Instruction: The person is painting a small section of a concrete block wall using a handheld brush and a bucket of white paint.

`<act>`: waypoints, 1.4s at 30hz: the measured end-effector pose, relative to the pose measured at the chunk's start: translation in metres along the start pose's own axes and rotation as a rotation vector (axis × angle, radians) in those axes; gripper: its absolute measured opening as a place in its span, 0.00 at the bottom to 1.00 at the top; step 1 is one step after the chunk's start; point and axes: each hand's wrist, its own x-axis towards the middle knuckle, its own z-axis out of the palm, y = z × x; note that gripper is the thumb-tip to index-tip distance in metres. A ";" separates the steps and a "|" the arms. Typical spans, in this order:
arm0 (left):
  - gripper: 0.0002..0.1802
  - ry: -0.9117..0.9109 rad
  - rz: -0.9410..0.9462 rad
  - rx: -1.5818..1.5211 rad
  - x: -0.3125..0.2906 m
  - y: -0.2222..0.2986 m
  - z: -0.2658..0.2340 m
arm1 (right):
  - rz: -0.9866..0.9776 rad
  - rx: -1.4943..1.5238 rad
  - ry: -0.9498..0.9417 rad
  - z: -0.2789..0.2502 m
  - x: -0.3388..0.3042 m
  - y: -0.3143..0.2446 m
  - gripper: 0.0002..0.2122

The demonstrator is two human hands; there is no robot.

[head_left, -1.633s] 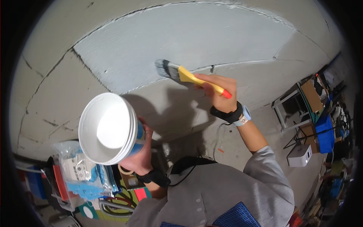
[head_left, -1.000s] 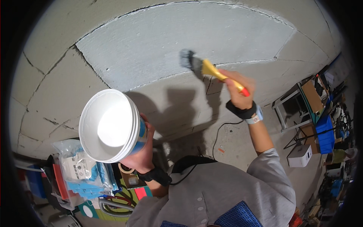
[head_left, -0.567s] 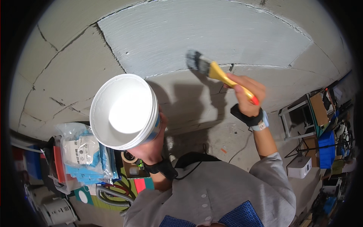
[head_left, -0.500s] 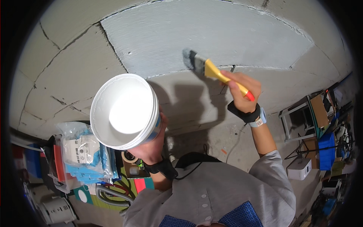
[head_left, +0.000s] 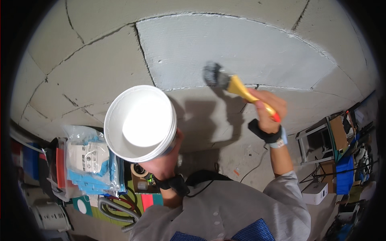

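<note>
My right hand (head_left: 270,109) is closed around the handle of a paintbrush (head_left: 241,89) with a yellow, red-tipped grip. Its dark bristles, smeared with white and blurred, lie over a white-painted block (head_left: 237,48) in the wall; I cannot tell whether they touch it. On the left, my left hand (head_left: 163,160) holds a white paint bucket (head_left: 172,128) from below and the side. The bucket is tilted so that its bright white inside shows, and its lower part hides some of my fingers.
Unpainted grey blocks (head_left: 108,60) with dark joints surround the white one. Plastic-wrapped packs (head_left: 90,160) are stacked at lower left, near a grey hose (head_left: 114,215) and a tape roll (head_left: 138,170). At right stand a metal-framed stand (head_left: 311,140), a blue bin (head_left: 345,172) and a white box (head_left: 315,193).
The view has shifted, so the wall, bucket and hands appear lower and farther right. The brush remains over the white block, its bristles turned slightly. Both hands keep their hold.
</note>
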 end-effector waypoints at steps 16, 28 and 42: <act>0.41 0.015 0.036 0.251 0.008 -0.008 0.007 | 0.062 -0.164 0.297 -0.063 -0.029 0.008 0.14; 0.44 0.022 -0.120 -0.034 0.007 -0.011 0.017 | 0.059 -0.135 0.259 -0.075 -0.009 0.032 0.11; 0.42 -0.100 -0.110 -0.053 -0.005 -0.006 0.020 | -0.071 -0.085 0.180 -0.041 0.039 0.012 0.11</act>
